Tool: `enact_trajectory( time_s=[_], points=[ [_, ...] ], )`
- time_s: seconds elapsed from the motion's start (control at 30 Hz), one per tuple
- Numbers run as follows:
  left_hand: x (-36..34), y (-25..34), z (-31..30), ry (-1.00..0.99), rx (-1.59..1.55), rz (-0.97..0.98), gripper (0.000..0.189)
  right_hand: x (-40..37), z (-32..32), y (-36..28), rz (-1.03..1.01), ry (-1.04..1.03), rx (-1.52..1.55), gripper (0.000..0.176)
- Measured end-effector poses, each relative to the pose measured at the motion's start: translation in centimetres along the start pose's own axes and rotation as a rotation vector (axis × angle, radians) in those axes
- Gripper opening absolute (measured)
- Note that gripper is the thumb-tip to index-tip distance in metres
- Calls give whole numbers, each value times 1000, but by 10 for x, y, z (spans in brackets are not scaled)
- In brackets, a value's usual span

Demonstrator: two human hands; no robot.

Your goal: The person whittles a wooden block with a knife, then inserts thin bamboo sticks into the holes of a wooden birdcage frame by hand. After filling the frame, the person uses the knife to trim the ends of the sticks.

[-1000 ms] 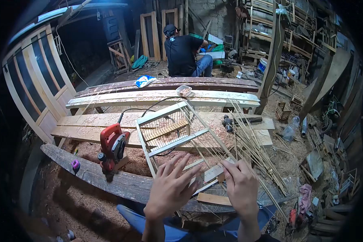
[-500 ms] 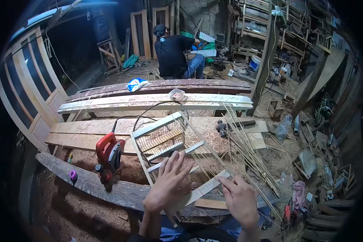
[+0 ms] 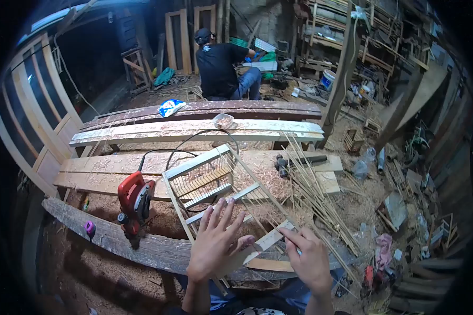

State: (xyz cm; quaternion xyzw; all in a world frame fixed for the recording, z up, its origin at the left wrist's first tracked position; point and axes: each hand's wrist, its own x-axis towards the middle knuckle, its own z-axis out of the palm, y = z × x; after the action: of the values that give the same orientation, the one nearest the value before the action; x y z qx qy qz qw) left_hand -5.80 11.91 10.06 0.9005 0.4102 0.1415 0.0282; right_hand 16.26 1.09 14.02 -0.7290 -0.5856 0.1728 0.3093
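Observation:
A light wooden frame (image 3: 205,176) with thin bamboo bars lies tilted on the workbench in front of me. My left hand (image 3: 215,242) rests flat on its near part, fingers spread, thumb against the near crosspiece (image 3: 270,239). My right hand (image 3: 310,257) pinches a thin bamboo stick (image 3: 294,239) at that crosspiece. A loose pile of bamboo sticks (image 3: 320,202) fans out just right of the frame.
A red electric planer (image 3: 134,202) sits left of the frame on a rough plank (image 3: 105,236). A hammer (image 3: 286,164) lies on the boards beyond. Long planks (image 3: 194,128) cross the bench; a person in black sits beyond them, back turned. Wood clutter fills the right side.
The frame's near end has slid left and closer under my left hand. My right hand has shifted slightly down, still pinching at the crosspiece. The view has drifted.

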Motion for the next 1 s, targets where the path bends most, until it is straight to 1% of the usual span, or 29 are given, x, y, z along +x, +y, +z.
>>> enact_trajectory(
  time_s=[0.03,0.1,0.13,0.2,0.27,0.43,0.5,0.53,0.57,0.67,0.83,1.0],
  points=[
    [0,2,1,8,11,-16,67,2,-3,1,-19,-7,6,29],
    [0,7,2,4,-17,-37,68,5,-10,4,8,-47,27,29],
    [-2,7,2,-3,-40,-57,69,7,-12,8,-4,-52,38,29],
    [-5,12,-2,-5,-52,-70,71,7,-13,16,-93,-39,28,29],
    [-7,15,-4,-17,-60,-69,75,8,-15,19,-101,-61,38,29],
    [-15,15,-6,-25,-124,-109,76,9,-12,14,-105,-90,14,29],
    [-15,12,-7,8,-143,-111,76,9,-7,14,-153,-76,-5,28],
    [-15,12,-6,40,-117,-103,71,9,-7,13,-152,-68,1,28],
    [-15,12,-3,39,-109,-95,71,8,-6,11,-128,-67,3,28],
    [-14,10,0,112,-151,-93,63,5,-4,8,-78,-53,46,28],
    [-13,9,-2,92,-178,-84,62,3,-4,9,-50,-32,87,28],
    [-12,9,-2,84,-139,-76,64,8,-8,6,-49,-75,78,28]
  ],
)
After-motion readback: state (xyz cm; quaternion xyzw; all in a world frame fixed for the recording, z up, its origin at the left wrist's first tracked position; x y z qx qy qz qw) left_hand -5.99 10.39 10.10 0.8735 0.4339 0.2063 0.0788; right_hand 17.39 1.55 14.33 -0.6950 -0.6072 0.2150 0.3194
